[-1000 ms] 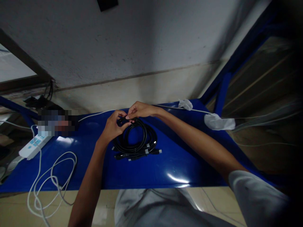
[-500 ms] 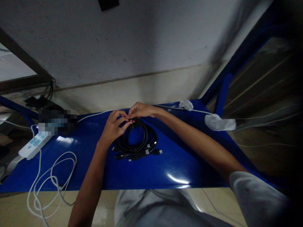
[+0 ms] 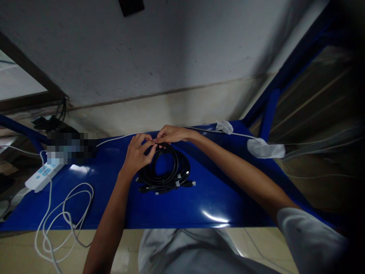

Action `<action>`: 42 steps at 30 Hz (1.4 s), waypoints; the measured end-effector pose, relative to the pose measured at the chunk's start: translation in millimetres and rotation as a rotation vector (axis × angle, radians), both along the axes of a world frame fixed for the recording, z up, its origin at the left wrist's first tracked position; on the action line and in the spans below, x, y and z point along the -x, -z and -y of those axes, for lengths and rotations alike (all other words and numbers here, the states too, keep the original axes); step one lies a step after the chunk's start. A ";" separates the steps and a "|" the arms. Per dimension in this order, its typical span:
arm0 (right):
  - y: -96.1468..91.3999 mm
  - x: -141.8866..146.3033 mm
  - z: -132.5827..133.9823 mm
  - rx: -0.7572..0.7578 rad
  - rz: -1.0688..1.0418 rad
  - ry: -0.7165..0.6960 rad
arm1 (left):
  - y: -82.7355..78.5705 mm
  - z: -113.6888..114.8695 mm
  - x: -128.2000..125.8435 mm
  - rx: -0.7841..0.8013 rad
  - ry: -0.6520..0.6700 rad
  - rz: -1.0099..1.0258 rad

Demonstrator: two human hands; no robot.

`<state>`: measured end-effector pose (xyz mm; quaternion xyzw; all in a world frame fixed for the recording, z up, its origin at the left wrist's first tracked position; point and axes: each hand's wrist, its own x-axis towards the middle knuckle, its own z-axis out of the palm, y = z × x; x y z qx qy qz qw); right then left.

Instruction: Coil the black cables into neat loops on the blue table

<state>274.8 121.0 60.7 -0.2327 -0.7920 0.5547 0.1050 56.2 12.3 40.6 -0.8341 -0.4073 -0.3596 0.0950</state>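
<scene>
- On a blue desk (image 3: pixel 236 186), near the middle: a coil of black cables (image 3: pixel 175 163), lying flat; metal-tipped connectors (image 3: pixel 190 183) along the near side;
- At the coil's far edge, close together: left hand (image 3: pixel 137 154) and right hand (image 3: pixel 172 134); with fingers bent and narrow; cannot tell what is pinched;
- To the left: white power strip (image 3: pixel 42 178); looped white cord (image 3: pixel 67 216), trailing over the near edge

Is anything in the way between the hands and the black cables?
Nothing visible is: the left hand and right hand are both right at the far edge of the coiled black cables. The white power strip sits off to the left.
</scene>
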 end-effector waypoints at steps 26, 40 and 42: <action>0.3 -2.4 0.2 -0.463 0.162 -0.217 | 11.8 -8.0 3.6 0.274 0.100 0.073; 10.0 8.7 11.7 -0.680 0.391 -0.081 | 16.6 -23.6 67.7 -0.093 -0.579 0.398; 8.2 9.7 13.3 -0.682 0.391 -0.112 | 22.8 -24.6 84.8 -0.070 -0.750 0.450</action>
